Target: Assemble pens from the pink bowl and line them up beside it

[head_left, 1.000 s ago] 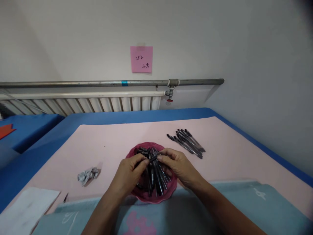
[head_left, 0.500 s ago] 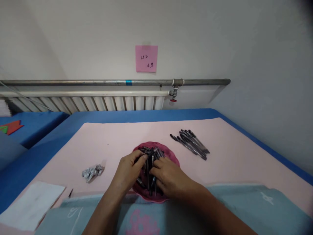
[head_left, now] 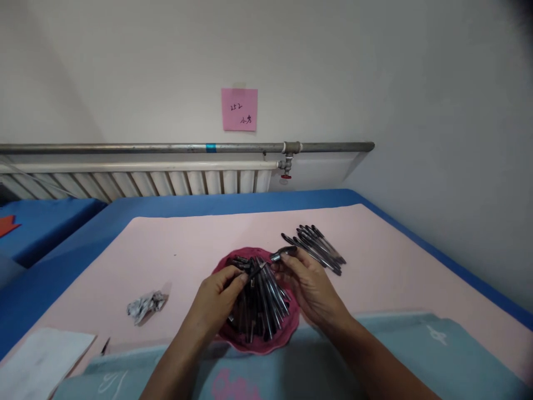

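Note:
Over the pink basket (head_left: 293, 325), my left hand (head_left: 222, 291) pinches a pen (head_left: 257, 271) whose tip end slants up to the right. My right hand (head_left: 308, 280) is closed on a black pen cap (head_left: 285, 253), held just right of that tip and apart from it. Inside the basket lie many clear-barrelled pens (head_left: 268, 303), with dark caps and parts (head_left: 241, 261) toward its back left. Right of the basket, several capped black pens (head_left: 318, 247) lie in a loose fan on the pink sheet.
Crumpled paper (head_left: 145, 305) lies left on the pink sheet (head_left: 183, 233). A white cloth or paper (head_left: 45, 355) and a small dark piece (head_left: 105, 346) are at front left. Blue-green patterned fabric (head_left: 400, 344) lines the near edge. A radiator (head_left: 187, 182) and pipe stand behind.
My right hand has come up out of the basket to the right with a pen cap. The left hand now shows a pen tip. The view has shifted slightly.

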A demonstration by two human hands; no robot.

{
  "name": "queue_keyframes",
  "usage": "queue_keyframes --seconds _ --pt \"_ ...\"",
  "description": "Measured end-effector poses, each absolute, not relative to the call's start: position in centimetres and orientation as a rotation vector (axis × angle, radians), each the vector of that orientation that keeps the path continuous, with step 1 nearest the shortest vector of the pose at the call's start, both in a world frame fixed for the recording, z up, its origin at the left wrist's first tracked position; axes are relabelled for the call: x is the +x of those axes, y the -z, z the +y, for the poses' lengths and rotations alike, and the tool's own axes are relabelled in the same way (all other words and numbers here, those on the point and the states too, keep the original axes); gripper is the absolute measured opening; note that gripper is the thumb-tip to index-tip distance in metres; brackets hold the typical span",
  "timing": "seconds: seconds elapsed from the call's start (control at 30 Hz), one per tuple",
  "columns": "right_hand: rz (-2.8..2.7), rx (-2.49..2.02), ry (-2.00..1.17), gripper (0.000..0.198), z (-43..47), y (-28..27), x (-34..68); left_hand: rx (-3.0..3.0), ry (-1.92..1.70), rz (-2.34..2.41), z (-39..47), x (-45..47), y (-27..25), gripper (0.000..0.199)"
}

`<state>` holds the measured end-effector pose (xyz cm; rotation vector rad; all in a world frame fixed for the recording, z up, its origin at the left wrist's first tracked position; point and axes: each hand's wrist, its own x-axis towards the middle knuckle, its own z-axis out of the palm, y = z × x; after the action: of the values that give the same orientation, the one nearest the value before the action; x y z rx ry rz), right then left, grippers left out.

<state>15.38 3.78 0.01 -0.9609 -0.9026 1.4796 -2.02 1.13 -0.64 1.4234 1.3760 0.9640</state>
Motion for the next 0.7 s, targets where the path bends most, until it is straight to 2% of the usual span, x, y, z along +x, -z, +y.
queue_keyframes --seconds 0.57,0.7 --pt "-0.983 -0.999 -1.731 0.017 2.7 1.0 14.0 1.381 -0.929 1.4 1.0 -1.0 0.4 0.028" --pt "-1.107 -0.965 -1.734 0.023 2.1 1.4 13.2 1.349 -0.96 1.414 0.9 -0.7 0.3 0.027"
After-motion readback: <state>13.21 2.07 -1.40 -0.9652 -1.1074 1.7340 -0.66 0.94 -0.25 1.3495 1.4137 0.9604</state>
